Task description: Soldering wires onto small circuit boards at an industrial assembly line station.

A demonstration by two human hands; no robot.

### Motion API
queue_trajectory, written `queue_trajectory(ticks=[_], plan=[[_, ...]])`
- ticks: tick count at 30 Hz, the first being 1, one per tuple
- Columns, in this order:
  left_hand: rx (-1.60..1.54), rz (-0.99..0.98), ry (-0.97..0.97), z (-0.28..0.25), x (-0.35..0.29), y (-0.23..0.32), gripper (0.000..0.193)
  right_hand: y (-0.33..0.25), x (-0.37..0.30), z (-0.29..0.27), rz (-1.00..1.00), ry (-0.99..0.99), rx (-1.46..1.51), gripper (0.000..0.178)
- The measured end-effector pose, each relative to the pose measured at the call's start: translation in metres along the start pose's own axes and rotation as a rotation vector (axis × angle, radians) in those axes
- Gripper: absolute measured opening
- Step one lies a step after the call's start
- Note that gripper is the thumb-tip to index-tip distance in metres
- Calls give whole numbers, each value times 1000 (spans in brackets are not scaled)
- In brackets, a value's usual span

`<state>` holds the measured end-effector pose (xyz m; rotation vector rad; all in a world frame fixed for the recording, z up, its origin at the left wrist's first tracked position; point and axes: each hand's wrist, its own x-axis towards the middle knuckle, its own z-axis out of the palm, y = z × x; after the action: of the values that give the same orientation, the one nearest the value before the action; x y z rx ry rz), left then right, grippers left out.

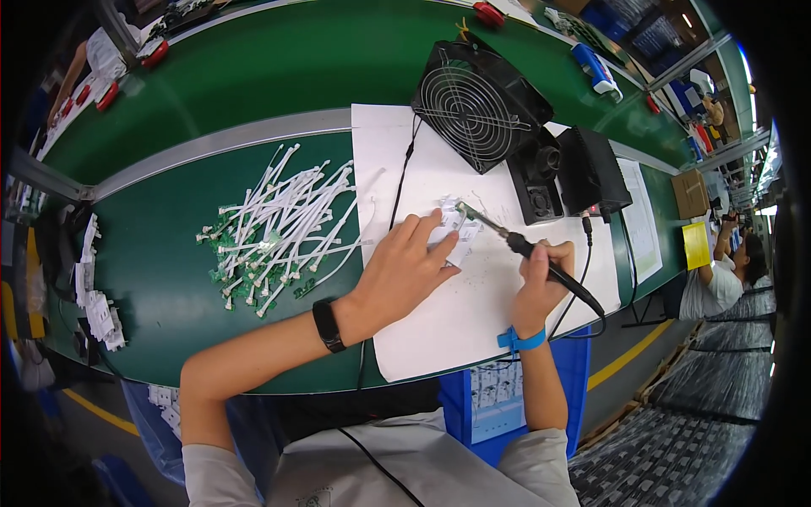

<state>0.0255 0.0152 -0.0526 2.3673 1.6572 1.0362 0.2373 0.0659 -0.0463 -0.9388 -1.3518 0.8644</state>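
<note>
My right hand (543,283) is closed around the black handle of a soldering iron (553,272). The iron's metal tip points up and left to a small green circuit board (462,208) at a white plastic part (456,241). On that white part lie the fingertips of my left hand (401,270), gripping it against a white sheet (431,338). The fingers partly hide the part, and whether the tip touches the board I cannot tell. To the left spreads a pile of white cables (296,203) with small green boards at their ends.
A black fan (473,97) with a wire grille stands beyond my hands, beside a black soldering station (591,173) and iron holder (536,177). White plastic parts (101,317) line the table's left edge. A blue bin (574,372) sits below the front edge.
</note>
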Motion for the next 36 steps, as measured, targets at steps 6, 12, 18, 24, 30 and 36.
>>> queue_trajectory(ticks=[6, 12, 18, 24, 30, 36], plan=[[-61, -4, 19, 2, -1, -1, 46, -1, -1, -7, -25, 62, -21, 21], [-62, -10, 16, 0, -2, -1, 47, -1, -2, -6, -27, 65, -63, 20], [-62, -10, 14, -1, -1, -1, 48, 0, -3, -8, -2, 49, -65, 19], [-57, 6, 28, -2, 0, -3, 49, -4, -1, -8, 48, 38, -95, 21], [-57, 6, 26, -2, 0, -3, 49, -3, 3, -6, 21, 75, -85, 25], [-58, 19, 31, -2, 1, -5, 49, 0, 4, -12, 123, 86, 19, 23]])
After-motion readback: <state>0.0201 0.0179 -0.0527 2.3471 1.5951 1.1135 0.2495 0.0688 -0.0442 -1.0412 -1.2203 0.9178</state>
